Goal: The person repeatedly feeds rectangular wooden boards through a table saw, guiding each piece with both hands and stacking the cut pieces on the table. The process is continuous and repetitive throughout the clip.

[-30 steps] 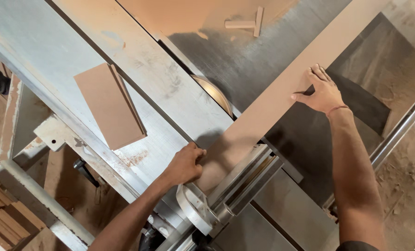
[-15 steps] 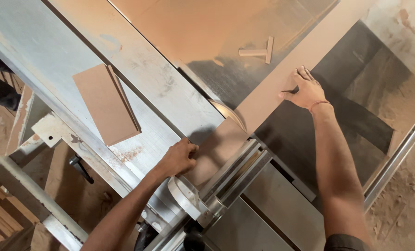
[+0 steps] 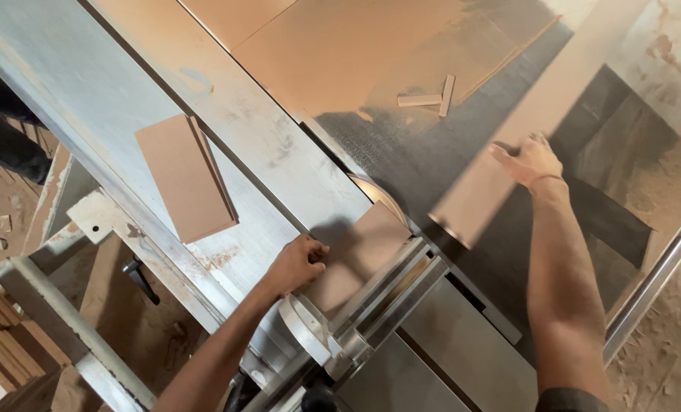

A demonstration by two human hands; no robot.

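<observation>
Hands pressed on brown boards, left hand (image 3: pixel 298 263) curled, right hand (image 3: pixel 530 162) spread flat, atop dusty grey saw table (image 3: pixel 279 152), sawdust-strewn floor (image 3: pixel 661 358) beside.

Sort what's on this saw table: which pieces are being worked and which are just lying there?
In hand:
left hand on the short offcut
right hand on the long strip
saw blade

Lying about:
flat rectangular board
two small sticks
</observation>
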